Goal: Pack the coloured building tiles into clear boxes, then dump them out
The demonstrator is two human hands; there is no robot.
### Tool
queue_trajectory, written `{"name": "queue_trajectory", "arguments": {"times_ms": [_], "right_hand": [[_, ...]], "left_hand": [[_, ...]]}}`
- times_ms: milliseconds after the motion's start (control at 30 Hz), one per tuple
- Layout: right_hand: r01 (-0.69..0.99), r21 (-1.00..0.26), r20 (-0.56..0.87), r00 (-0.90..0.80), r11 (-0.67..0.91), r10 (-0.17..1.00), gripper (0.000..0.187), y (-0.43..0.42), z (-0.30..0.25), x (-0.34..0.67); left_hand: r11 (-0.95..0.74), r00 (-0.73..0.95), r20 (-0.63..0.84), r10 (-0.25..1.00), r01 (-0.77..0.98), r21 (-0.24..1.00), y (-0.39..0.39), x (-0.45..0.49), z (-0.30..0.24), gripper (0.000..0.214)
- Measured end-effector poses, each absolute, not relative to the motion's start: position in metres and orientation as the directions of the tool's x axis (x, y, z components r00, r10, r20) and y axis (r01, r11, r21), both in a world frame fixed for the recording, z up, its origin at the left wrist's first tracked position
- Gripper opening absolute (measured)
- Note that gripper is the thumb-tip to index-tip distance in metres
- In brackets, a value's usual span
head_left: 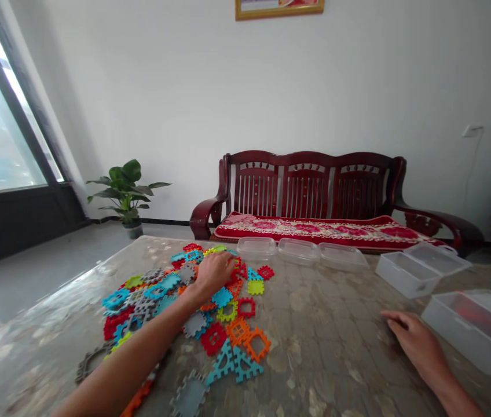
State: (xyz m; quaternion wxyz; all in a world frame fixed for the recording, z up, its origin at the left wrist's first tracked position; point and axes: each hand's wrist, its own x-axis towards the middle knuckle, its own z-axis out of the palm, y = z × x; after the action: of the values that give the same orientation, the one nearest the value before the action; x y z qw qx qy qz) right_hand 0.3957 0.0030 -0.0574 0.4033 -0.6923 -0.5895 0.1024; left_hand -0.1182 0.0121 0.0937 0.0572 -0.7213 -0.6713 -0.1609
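My left hand (215, 271) reaches over a spread-out pile of notched plastic building tiles (169, 282) in red, blue, orange, grey and lime. Its fingers are bent down among the tiles at the far right side of the pile; their tips are hidden, so what they grip cannot be made out. Over the right part of the table hangs my right hand (416, 339), index finger stretched out, nothing seen in it. Beside it is a translucent plastic box (466, 336) with something red inside. Two blue triangular tiles (234, 364) lie at the pile's near end.
Another translucent box (406, 275) stands open farther back. Three shallow clear trays (298, 251) line the far edge of the table (315, 341), which has a patterned cover. Beyond are a dark red wooden bench (308, 182) and a potted plant (128, 191).
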Motion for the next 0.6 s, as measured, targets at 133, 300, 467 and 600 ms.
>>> {"name": "queue_trajectory", "arguments": {"times_ms": [133, 300, 467, 600], "right_hand": [[0.729, -0.684, 0.325, 0.282, 0.019, 0.903, 0.041, 0.003, -0.060, 0.398], [0.732, -0.680, 0.337, 0.276, 0.030, 0.900, 0.038, 0.002, -0.063, 0.399], [0.731, -0.681, 0.342, 0.276, 0.034, 0.898, 0.037, 0.000, -0.064, 0.399], [0.733, -0.679, 0.343, 0.277, 0.033, 0.898, 0.036, 0.000, -0.066, 0.400]], "left_hand": [[-0.038, 0.009, 0.288, 0.958, 0.995, 0.095, 0.078, -0.157, 0.092, 0.038], [0.001, -0.006, 0.123, 0.992, 0.999, 0.044, 0.131, -0.185, 0.066, 0.051], [0.014, -0.013, -0.037, 0.999, 1.000, 0.024, 0.162, -0.196, 0.051, 0.064], [0.017, -0.016, -0.076, 0.997, 1.000, 0.010, 0.184, -0.203, 0.055, 0.062]]}}
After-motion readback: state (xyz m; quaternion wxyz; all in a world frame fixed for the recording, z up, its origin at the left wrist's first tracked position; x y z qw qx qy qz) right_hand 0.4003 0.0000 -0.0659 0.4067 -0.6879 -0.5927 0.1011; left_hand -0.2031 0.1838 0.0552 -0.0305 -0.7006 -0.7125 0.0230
